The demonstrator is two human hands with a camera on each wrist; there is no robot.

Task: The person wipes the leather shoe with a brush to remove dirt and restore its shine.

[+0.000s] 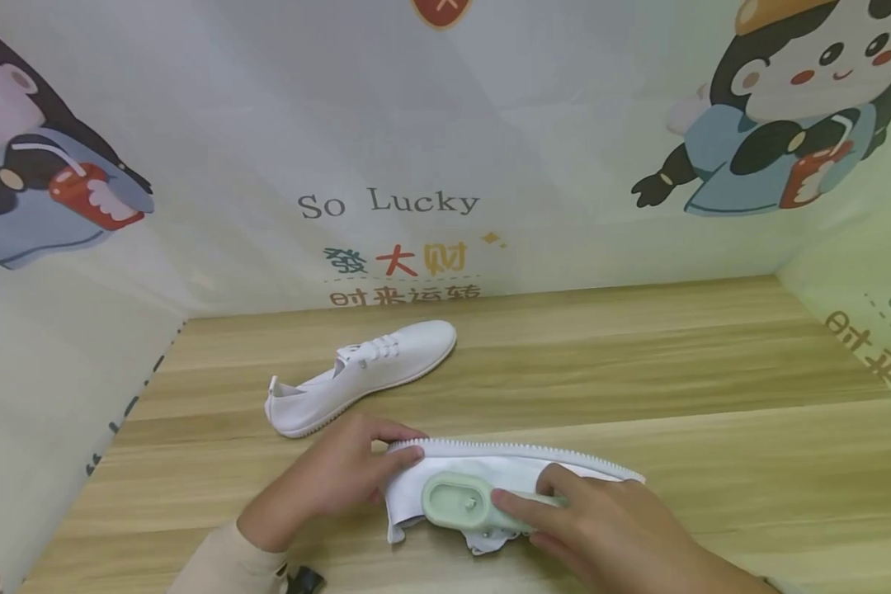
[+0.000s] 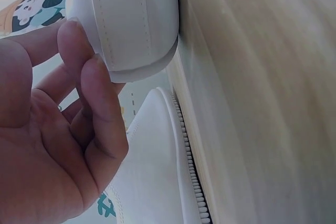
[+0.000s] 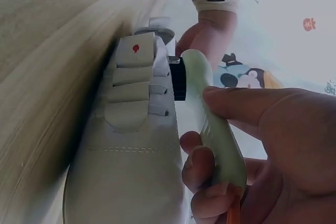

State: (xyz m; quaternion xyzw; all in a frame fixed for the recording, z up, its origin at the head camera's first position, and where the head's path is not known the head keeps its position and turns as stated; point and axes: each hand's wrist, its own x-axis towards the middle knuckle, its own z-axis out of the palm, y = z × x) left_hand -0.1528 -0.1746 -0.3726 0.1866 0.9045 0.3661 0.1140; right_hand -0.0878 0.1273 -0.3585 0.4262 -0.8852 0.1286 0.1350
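A white lace-up shoe (image 1: 501,472) lies on its side, its ridged sole edge facing away from me. My left hand (image 1: 352,462) grips it at the heel; in the left wrist view the thumb and fingers pinch the heel's edge (image 2: 126,24). A pale green brush (image 1: 456,502) is in my right hand (image 1: 609,516), its handle between thumb and curled fingers. In the right wrist view, the brush's dark bristles (image 3: 178,78) meet the shoe's side next to the laces (image 3: 128,93). An orange loop (image 3: 234,211) hangs at the handle's end.
A second white shoe (image 1: 371,371) stands upright behind my left hand, toe pointing right. Wood-patterned tabletop (image 1: 638,355) lies underneath. Printed white walls (image 1: 564,165) close in the back and both sides. A black object (image 1: 306,580) shows by the left sleeve.
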